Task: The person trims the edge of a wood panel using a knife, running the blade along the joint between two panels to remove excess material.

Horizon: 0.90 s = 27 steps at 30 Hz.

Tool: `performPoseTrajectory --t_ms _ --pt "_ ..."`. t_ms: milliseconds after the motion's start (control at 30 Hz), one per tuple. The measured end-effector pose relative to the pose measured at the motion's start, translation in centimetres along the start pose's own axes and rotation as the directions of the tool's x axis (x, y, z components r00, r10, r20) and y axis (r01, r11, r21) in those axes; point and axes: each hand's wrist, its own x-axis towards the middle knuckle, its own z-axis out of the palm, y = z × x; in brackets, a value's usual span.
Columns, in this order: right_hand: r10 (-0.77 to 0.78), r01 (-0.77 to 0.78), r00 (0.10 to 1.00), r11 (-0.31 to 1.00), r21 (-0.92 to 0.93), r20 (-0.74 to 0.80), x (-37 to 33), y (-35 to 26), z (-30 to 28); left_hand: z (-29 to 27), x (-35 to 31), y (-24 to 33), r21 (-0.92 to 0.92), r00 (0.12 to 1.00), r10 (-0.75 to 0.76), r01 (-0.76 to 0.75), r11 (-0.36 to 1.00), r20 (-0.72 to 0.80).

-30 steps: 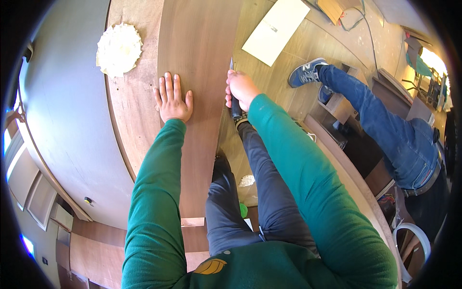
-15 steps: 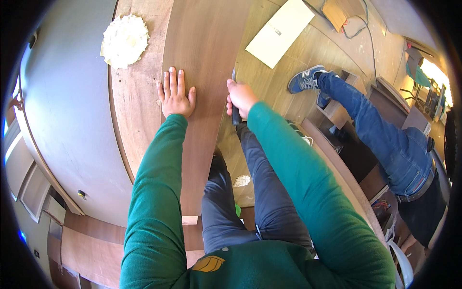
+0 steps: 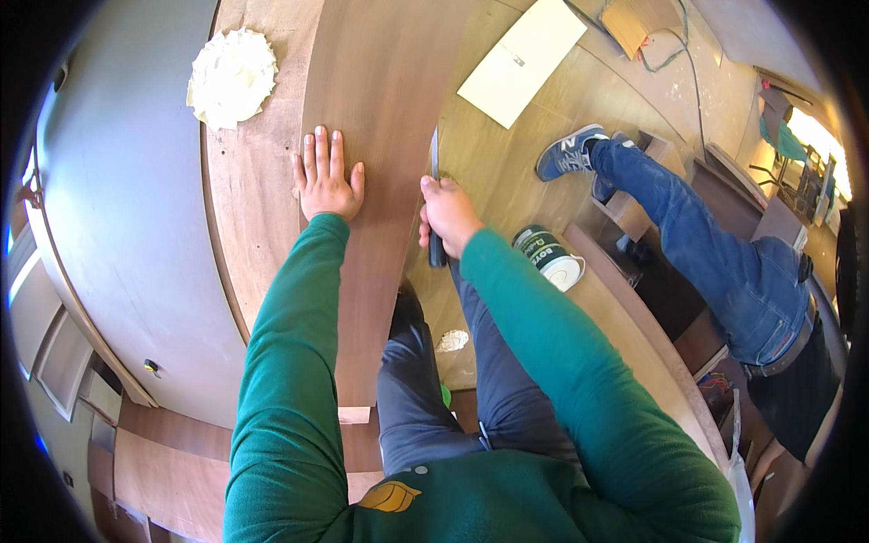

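"What's hard to make out?"

"The tool (image 3: pixel 437 251). The right hand (image 3: pixel 449 215) is wrapped round its black handle, fingers curled, hiding the middle. The blade (image 3: pixel 434 152) points up beside the right edge of the board (image 3: pixel 373 303); touching or apart, I can't tell."

"And the left hand (image 3: pixel 328 188)?"

"Flat, fingers slightly spread, mostly on the board, whose far end the view cuts off."

"Room?"

"Floor (image 3: pixel 493 167) lies between that edge and the yellow sheet (image 3: pixel 522 61). A bucket (image 3: pixel 546 255) stands near the right forearm."
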Motion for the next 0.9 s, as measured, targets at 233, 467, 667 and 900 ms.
performPoseTrajectory --t_ms 233,467,667,900 --pt "0.05 -0.052 0.996 0.998 -0.036 -0.078 -1.0 2.3 2.1 -0.1 0.3 0.6 0.013 1.0 0.005 -0.005 1.0 -0.016" --pt "0.036 -0.036 0.999 0.999 0.014 -0.019 -0.3 2.7 0.7 0.1 0.5 0.2 0.017 0.999 0.008 -0.007 1.0 -0.036" --pt "0.017 -0.018 0.999 0.999 -0.029 -0.032 -2.2 5.9 2.2 0.1 0.0 0.3 0.022 1.0 -0.006 0.006 1.0 -0.029" --pt "0.044 -0.044 0.999 0.999 0.017 -0.017 -0.4 5.0 1.2 0.1 0.4 0.3 0.006 0.999 0.016 -0.016 1.0 -0.037"
